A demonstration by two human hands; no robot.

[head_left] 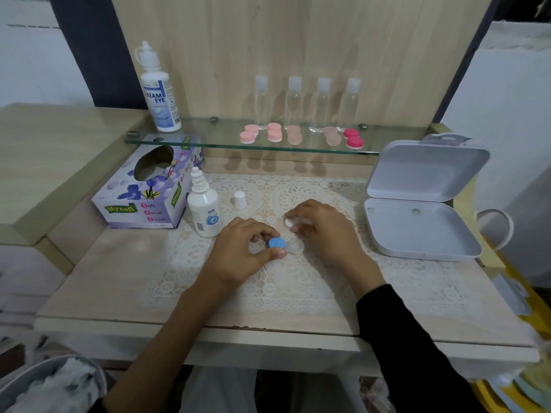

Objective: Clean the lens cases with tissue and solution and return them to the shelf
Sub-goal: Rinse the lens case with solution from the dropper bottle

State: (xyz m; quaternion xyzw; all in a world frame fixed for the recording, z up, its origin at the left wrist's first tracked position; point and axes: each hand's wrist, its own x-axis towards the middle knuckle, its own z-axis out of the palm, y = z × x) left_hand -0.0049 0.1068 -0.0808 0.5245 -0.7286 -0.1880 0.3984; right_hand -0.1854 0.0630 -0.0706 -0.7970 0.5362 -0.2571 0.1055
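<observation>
In the head view, the blue cap [276, 242] of a lens case [295, 248] is pinched between the thumb and fingers of the left hand [247, 248]. The case lies on the mat [298, 287] between the hands. A white cap [288, 222] is gripped in the curled fingers of the right hand [323, 229], just beyond the case's open well. The uncapped bottle [204, 211] stands just left of the left hand, and the tissue box [143, 201] further left. Pink cases [274, 132] are lined up on the shelf [208, 142] beyond both hands.

The caps are judged to be in work, though whether coming off or going on cannot be told. No tissue is held. If the wells are unwiped, a tissue must be drawn next, which calls for one cap to be set down and a hand freed.
</observation>
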